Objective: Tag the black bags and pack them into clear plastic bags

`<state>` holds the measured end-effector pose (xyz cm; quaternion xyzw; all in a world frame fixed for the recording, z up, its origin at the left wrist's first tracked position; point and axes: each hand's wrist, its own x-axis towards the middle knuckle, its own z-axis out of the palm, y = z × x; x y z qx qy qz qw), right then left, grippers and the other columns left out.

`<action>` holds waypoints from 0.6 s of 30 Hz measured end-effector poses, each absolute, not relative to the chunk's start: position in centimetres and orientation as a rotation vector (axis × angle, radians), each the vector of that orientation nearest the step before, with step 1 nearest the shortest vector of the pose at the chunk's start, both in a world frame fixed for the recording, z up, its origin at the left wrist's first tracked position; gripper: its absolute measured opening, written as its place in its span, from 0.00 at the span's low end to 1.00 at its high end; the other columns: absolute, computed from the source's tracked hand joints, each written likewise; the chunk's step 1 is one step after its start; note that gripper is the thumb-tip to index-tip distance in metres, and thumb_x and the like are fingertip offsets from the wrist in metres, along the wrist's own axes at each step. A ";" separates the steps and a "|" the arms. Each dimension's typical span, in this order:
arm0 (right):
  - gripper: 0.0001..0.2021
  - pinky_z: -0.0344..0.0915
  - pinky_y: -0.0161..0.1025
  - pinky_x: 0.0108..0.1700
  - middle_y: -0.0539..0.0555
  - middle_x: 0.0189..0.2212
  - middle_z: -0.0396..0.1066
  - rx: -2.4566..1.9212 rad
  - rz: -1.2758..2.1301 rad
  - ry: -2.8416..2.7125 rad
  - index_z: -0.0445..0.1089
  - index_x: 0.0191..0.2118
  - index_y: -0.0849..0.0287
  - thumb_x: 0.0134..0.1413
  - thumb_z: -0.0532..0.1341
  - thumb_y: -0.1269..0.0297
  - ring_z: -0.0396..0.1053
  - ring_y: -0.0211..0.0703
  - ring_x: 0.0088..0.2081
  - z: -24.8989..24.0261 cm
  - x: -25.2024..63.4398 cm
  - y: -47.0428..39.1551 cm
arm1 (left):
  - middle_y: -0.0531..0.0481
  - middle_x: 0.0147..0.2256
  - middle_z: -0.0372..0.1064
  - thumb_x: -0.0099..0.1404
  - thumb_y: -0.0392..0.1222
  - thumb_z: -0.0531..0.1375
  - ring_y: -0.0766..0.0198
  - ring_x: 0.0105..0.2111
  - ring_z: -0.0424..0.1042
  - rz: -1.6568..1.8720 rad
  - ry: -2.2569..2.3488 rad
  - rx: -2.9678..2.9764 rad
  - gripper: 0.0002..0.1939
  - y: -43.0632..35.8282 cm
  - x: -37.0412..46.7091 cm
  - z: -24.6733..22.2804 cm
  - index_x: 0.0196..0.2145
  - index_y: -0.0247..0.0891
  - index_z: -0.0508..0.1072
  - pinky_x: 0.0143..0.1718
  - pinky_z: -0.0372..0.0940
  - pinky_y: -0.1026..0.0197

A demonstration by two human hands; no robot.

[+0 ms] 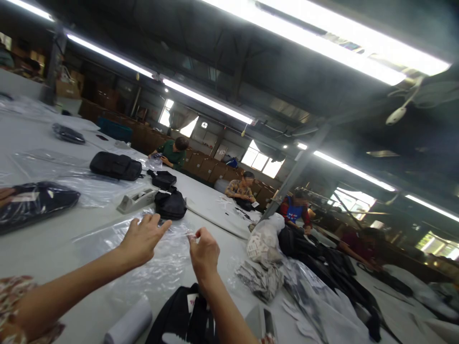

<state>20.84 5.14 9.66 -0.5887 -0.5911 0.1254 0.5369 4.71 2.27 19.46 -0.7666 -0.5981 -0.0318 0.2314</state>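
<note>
My left hand (145,239) hovers over a clear plastic bag (158,277) spread flat on the white table, its fingers apart and holding nothing. To its right, my right hand (204,253) has thumb and forefinger pinched on what looks like the edge of the clear plastic. Below my right forearm lies a black bag (175,310) with a white tag (191,302), partly cut off by the frame. Just beyond my left fingertips sits a small black bag (170,204), beside a grey tape dispenser (138,199).
A white roll (129,322) and another grey dispenser (263,322) lie near me. Crumpled paper packs (261,279) and black bags under plastic (322,267) are heaped at right. At left a co-worker's hand (5,196) touches a wrapped black bag (39,203). Other people sit across the table.
</note>
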 end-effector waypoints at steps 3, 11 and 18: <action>0.06 0.53 0.37 0.31 0.52 0.27 0.74 -1.430 0.300 -1.383 0.69 0.35 0.54 0.60 0.57 0.61 0.72 0.47 0.31 9.2 21.7 5.6 | 0.42 0.44 0.67 0.43 0.26 0.57 0.45 0.44 0.66 -0.027 -1.684 -2.251 0.39 1.8 2.3 21.7 0.54 0.48 0.69 0.42 0.60 0.49; 0.08 0.54 0.37 0.29 0.51 0.20 0.70 -1.393 0.418 -1.257 0.70 0.33 0.54 0.59 0.55 0.62 0.69 0.46 0.26 10.1 22.2 5.1 | 0.49 0.32 0.67 0.53 0.47 0.59 0.55 0.30 0.70 -0.527 -2.192 -2.295 0.32 -0.3 -4.0 24.3 0.56 0.38 0.64 0.30 0.65 0.59; 0.10 0.55 0.38 0.30 0.52 0.22 0.71 -1.214 0.480 -1.325 0.71 0.32 0.54 0.57 0.54 0.60 0.70 0.47 0.27 14.1 19.6 4.1 | 0.34 0.48 0.65 0.54 0.42 0.64 0.39 0.47 0.67 -0.169 -1.836 -2.155 0.37 -4.1 0.8 24.1 0.61 0.40 0.61 0.46 0.62 0.44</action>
